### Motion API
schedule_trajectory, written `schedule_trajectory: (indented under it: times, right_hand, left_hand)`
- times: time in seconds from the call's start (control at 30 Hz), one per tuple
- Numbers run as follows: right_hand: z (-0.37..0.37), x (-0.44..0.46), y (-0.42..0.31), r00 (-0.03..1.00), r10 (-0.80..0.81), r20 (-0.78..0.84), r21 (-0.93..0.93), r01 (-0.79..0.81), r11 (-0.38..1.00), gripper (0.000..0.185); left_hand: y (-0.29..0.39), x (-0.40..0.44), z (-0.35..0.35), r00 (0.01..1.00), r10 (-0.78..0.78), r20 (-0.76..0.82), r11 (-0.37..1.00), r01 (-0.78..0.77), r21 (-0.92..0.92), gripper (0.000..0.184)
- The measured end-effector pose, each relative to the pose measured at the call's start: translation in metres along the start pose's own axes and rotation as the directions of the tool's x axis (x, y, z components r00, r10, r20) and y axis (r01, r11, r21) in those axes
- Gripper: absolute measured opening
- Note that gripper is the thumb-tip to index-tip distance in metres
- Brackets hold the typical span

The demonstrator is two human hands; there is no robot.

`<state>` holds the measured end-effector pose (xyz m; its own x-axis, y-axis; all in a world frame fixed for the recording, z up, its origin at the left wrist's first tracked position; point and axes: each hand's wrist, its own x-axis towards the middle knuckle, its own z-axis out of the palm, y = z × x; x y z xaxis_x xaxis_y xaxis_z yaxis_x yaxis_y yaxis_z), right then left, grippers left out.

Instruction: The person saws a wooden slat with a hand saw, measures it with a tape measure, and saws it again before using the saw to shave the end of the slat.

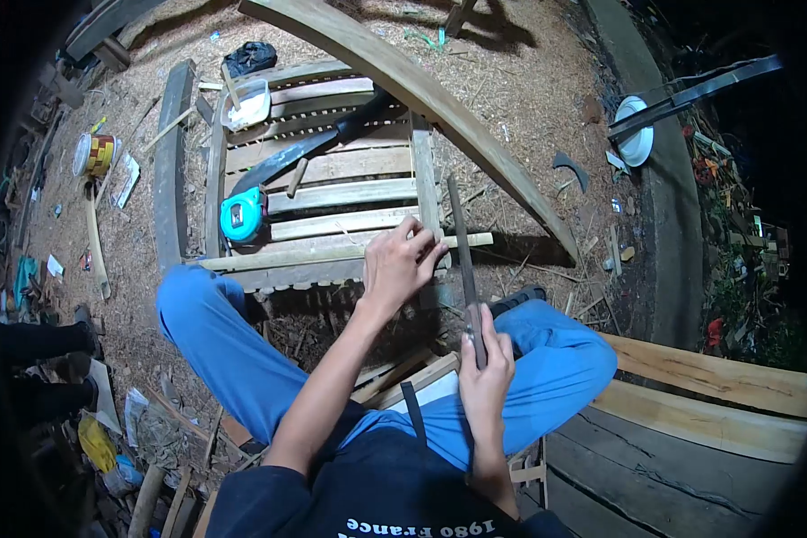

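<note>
Wooden strip point(314, 255) lies along the near edge of a slatted frame point(424, 166), its R end sticking out past the frame's side. L hand point(394, 263) is on it nr that end, fingers bent, thumb & index pinched on the strip. R hand point(487, 363) has fingers clamped round the lower end of a long dark tool point(467, 269) (blade or file, can't tell), which points up & away, crossing in front of the strip just R of the L hand; can't tell if they touch. On the frame: teal tape measure point(243, 215) nr the near L corner, big knife point(318, 143) w/ dark handle lying diag. across the slats, short stick point(298, 177) just beside it, plastic tub point(262, 115) w/ white stuff at far L. Blk bag point(250, 57) sits beyond. Curved beam point(448, 108) passes the frame's far R corner. Blue trousers point(565, 359) either side, knees bent.
</note>
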<state>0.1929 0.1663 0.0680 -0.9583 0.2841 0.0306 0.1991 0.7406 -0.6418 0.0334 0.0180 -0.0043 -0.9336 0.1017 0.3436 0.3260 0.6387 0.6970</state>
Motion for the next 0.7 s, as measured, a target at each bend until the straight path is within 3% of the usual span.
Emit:
schedule_trajectory:
  times: [0.2, 0.33, 0.7]
  right_hand:
    - [0.014, 0.036, -0.025, 0.999, -0.024, -0.036, -0.004, 0.023, 1.0, 0.055]
    - [-0.012, 0.001, -0.023, 0.999, 0.035, 0.016, 0.021, -0.035, 0.999, 0.057]
    - [-0.008, -0.004, -0.012, 1.0, 0.003, -0.017, -0.004, -0.003, 1.0, 0.057]
  left_hand:
    - [-0.004, 0.006, 0.001, 0.999, 0.013, -0.048, 1.0, -0.013, -0.011, 0.025]
    - [0.0, 0.007, 0.001, 0.999, 0.003, -0.04, 1.0, -0.003, -0.009, 0.024]
    - [0.003, 0.005, 0.002, 0.999, 0.015, -0.052, 1.0, -0.015, 0.012, 0.025]
